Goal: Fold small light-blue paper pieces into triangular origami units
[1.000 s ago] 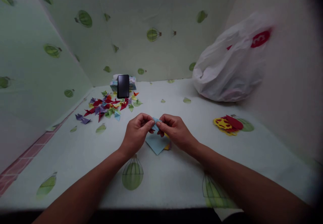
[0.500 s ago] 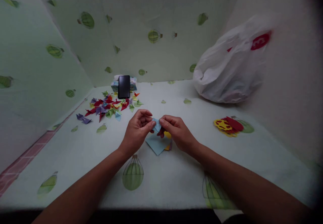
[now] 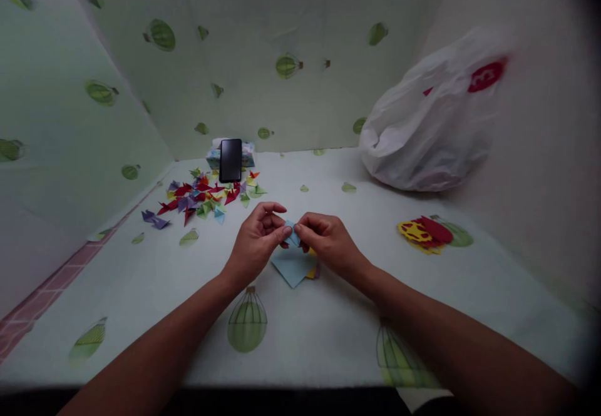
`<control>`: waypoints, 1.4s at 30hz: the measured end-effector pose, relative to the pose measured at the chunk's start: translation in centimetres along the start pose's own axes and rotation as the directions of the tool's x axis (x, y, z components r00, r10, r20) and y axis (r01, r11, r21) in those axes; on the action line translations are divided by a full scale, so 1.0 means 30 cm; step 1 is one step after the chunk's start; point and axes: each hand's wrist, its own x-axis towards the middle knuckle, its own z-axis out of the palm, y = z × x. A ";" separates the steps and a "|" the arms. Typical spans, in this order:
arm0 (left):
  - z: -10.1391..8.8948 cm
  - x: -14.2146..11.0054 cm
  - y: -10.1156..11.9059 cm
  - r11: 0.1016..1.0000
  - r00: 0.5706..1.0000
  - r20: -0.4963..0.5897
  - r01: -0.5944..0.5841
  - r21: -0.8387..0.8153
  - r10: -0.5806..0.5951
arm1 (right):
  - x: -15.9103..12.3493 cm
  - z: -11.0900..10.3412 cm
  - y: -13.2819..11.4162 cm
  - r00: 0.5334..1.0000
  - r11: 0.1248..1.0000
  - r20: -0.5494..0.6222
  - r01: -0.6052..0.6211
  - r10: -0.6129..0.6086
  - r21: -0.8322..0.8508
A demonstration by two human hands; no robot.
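A small folded piece of light blue paper is held between my two hands, above the table. My left hand pinches its left side between thumb and fingers. On the other side, my right hand grips the paper with thumb and forefinger, covering part of it. Directly below lies a light blue paper sheet, one corner pointing toward me. Yellow paper and a bit of purple stick out from under its right side, partly hidden by my right hand.
Left of my hands spreads a pile of colourful folded paper birds. Behind it a black phone leans on a tissue box. A white plastic bag stands at the back right. Red and yellow cut-outs lie on the right.
My right hand has shifted slightly left, its thumb now closer to my left thumb and covering more of the folded paper. The sheets below have not moved.
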 end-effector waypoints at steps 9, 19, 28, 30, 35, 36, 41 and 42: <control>0.006 0.001 0.004 1.000 0.998 -0.060 -0.025 -0.011 0.024 | -0.011 0.011 0.006 0.992 0.990 0.115 -0.065 0.051 0.121; 0.022 -0.003 -0.006 0.993 0.972 -0.234 -0.037 -0.113 0.009 | -0.013 0.037 0.021 0.982 0.929 0.164 -0.141 0.089 0.343; -0.008 0.013 -0.013 0.992 0.998 -0.066 -0.001 -0.125 -0.007 | -0.009 0.021 0.015 0.975 0.910 0.198 -0.172 0.102 0.377; -0.019 0.019 -0.009 0.997 1.000 -0.012 0.009 -0.071 -0.010 | -0.005 0.017 0.018 0.980 0.926 0.173 -0.157 0.102 0.344; -0.021 0.015 -0.014 1.000 0.999 0.049 0.019 -0.012 -0.018 | -0.005 0.023 0.024 0.977 0.943 0.186 -0.154 0.101 0.296; -0.018 0.012 -0.016 1.000 0.999 0.045 0.012 -0.023 -0.011 | -0.006 0.025 0.024 0.975 0.938 0.197 -0.158 0.100 0.307; -0.015 0.009 -0.018 0.995 0.999 0.038 -0.023 -0.095 0.026 | -0.011 0.025 0.016 0.965 0.880 0.234 -0.214 0.122 0.424; -0.019 0.012 -0.018 0.996 0.998 0.055 -0.027 -0.086 0.032 | -0.009 0.023 0.015 0.963 0.869 0.234 -0.229 0.135 0.439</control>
